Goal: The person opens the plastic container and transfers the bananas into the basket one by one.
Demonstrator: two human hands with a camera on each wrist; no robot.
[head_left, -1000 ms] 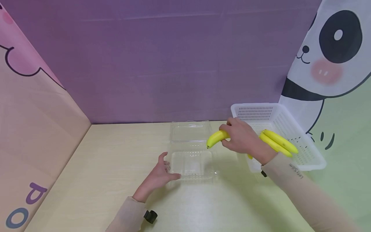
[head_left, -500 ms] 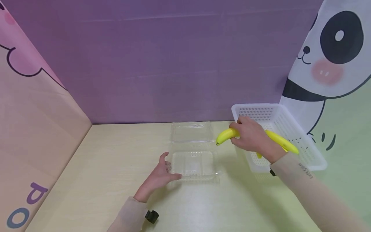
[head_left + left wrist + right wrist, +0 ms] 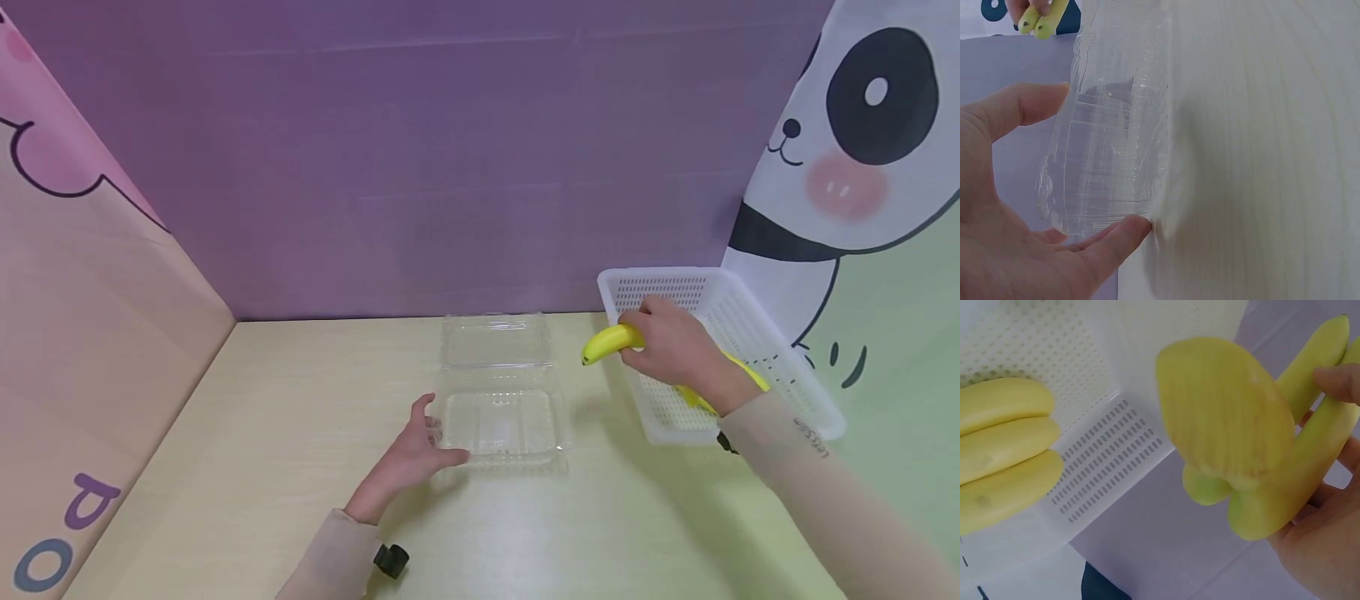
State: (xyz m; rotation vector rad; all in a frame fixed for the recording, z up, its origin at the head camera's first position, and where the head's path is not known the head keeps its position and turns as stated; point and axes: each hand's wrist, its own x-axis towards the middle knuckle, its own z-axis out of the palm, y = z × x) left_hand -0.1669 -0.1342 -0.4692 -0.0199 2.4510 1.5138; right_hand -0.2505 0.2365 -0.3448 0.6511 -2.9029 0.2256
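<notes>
My right hand (image 3: 671, 346) grips yellow bananas (image 3: 611, 343) over the left part of the white basket. Two banana tips (image 3: 1047, 25) stick out of that hand in the left wrist view. Close to the right wrist camera a large, streaked yellow rounded shape (image 3: 1225, 412) hides part of the held bananas; its kind is unclear. More bananas (image 3: 1007, 440) lie side by side in the basket (image 3: 813, 408), partly behind my right arm in the head view. With thumb and fingers, my left hand (image 3: 408, 458) holds the left end of a clear plastic clamshell container (image 3: 498, 421), its lid folded back.
Light wood table (image 3: 300, 433) carries the container and the basket. A purple backdrop (image 3: 420, 183) rises behind it. Printed side panels flank it, a panda (image 3: 840, 242) on the right and a pale pink one (image 3: 97, 317) on the left.
My right hand has moved rightward with the bananas, from beside the container to over the basket's left part. My left hand has stayed at the container.
</notes>
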